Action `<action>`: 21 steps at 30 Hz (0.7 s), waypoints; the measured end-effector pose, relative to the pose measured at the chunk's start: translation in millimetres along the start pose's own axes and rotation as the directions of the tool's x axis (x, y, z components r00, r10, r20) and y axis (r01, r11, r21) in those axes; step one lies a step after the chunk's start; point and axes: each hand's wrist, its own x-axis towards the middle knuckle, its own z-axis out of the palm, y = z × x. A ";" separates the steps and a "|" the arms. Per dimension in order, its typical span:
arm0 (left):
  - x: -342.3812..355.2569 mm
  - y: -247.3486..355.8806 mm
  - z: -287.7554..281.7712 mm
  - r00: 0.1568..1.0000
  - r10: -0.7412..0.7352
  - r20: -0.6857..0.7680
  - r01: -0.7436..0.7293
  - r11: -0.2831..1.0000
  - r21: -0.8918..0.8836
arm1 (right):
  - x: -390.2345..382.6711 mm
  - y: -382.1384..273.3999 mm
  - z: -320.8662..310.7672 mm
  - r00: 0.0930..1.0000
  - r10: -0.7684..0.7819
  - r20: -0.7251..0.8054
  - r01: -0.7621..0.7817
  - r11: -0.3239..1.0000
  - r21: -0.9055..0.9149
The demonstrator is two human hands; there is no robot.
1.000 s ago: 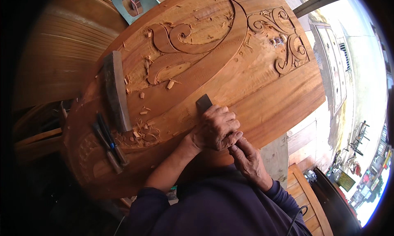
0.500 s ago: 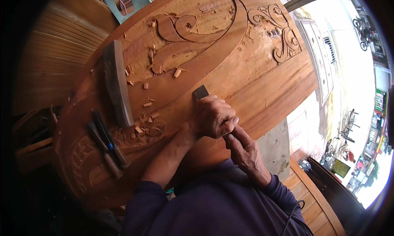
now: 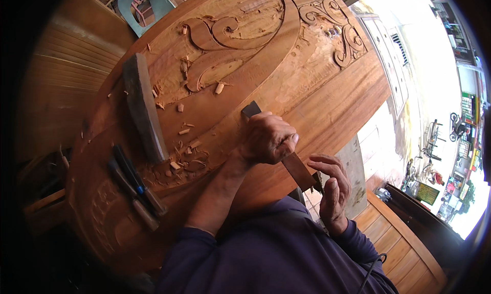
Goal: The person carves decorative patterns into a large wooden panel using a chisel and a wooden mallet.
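Note:
My left hand [image 3: 268, 138] is closed around a wood chisel [image 3: 298, 172]. Its flat dark blade [image 3: 251, 109] pokes out past my fist over the wooden panel [image 3: 327, 115], and the brown wooden handle sticks out on the other side toward me; whether the edge touches the wood I cannot tell. My right hand [image 3: 335, 191] is beside the handle's end, its fingers stretched out and apart, holding nothing I can see. Scrollwork [image 3: 230, 33] is carved into the panel ahead of my hands.
A long squared block [image 3: 142, 104] lies on the panel to the left. Nearer me are several tools with dark and wooden handles [image 3: 135, 186]. Wood chips [image 3: 192, 156] are scattered between. A pale green chair [image 3: 140, 7] stands beyond the far edge, and slatted wood [image 3: 404, 253] is at lower right.
My right hand has come off the chisel's handle and moved right, its fingers opening. The handle now shows below my left fist, which keeps its grip. The view has shifted slightly.

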 end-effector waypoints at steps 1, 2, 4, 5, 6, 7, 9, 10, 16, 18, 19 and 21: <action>0.2 -0.1 -0.1 1.000 -0.001 -0.004 0.001 1.000 -0.005 | 10.3 8.4 10.2 0.999 -0.028 -0.021 0.030 0.997 0.076; 1.3 -0.6 -0.2 1.000 0.006 0.008 -0.006 1.000 0.007 | 20.7 13.0 20.0 0.998 -0.050 -0.045 0.056 0.988 0.146; 4.4 -2.6 -2.0 0.999 0.020 0.033 -0.021 0.999 0.031 | 18.0 11.3 23.4 0.998 -0.013 -0.063 0.022 0.989 0.147; 3.4 -2.8 -2.9 0.999 0.010 0.039 -0.012 0.999 0.032 | 18.2 12.2 26.8 0.998 0.002 -0.067 0.008 0.988 0.157; 2.0 -2.2 -2.7 0.999 0.001 0.045 -0.002 0.999 0.033 | 14.4 13.5 26.4 0.995 -0.004 -0.101 0.019 0.989 0.145; 0.7 -2.2 -2.9 0.999 -0.009 0.051 0.008 0.999 0.033 | 5.9 15.1 22.4 0.991 -0.011 -0.135 0.029 0.991 0.133; -0.4 -3.2 -2.2 0.999 -0.002 0.046 0.001 0.999 0.033 | -11.8 19.1 9.6 0.986 -0.016 -0.165 0.036 0.992 0.119; -0.7 -4.0 -2.3 0.999 0.001 0.043 -0.002 0.999 0.033 | -13.0 23.8 11.5 0.988 -0.025 -0.153 0.048 0.987 0.153; 3.9 -5.8 -5.0 0.999 0.004 0.049 -0.007 0.999 0.048 | 28.4 9.1 27.8 0.995 -0.031 -0.094 0.046 0.986 0.160; 3.3 -0.5 -5.4 0.998 -0.015 0.065 0.012 0.999 0.050 | 13.1 16.7 19.6 0.990 -0.041 -0.138 0.055 0.993 0.102; 5.0 0.8 -6.9 0.997 -0.023 0.067 0.019 0.998 0.056 | -1.8 26.9 10.7 0.986 -0.062 -0.153 0.080 0.991 0.110; 5.9 0.9 -4.5 0.998 -0.019 0.059 0.016 0.998 0.059 | -16.0 23.4 5.0 0.979 -0.062 -0.196 0.100 0.977 0.190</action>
